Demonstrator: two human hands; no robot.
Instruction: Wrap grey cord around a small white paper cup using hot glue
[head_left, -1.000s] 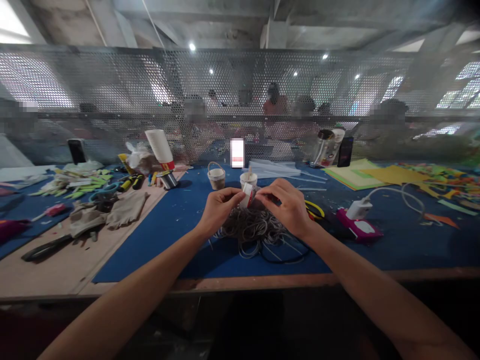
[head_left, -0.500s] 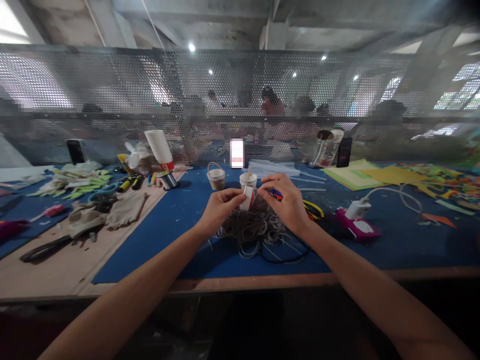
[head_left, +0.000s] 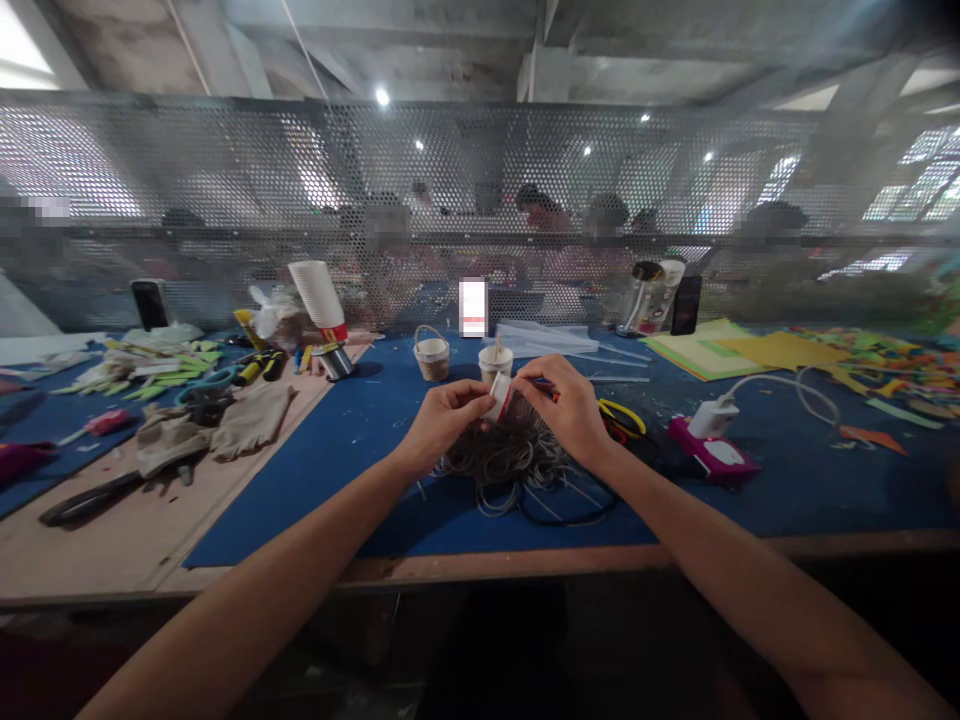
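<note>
The piece [head_left: 497, 398] is white and red, the cords [head_left: 495, 466] grey, the mat [head_left: 322, 440] blue, the box [head_left: 686, 445] magenta.

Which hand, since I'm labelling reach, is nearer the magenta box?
Right. The right hand is left of the magenta box; the left hand is farther left.

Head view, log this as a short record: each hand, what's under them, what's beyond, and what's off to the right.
Left hand: pinches a small white-and-red piece
Right hand: close to that piece; contact unclear
Under hands: tangled grey cord on blue mat
Beyond: small handled basket, small pot
Right: yellow-handled tool, magenta box
</note>
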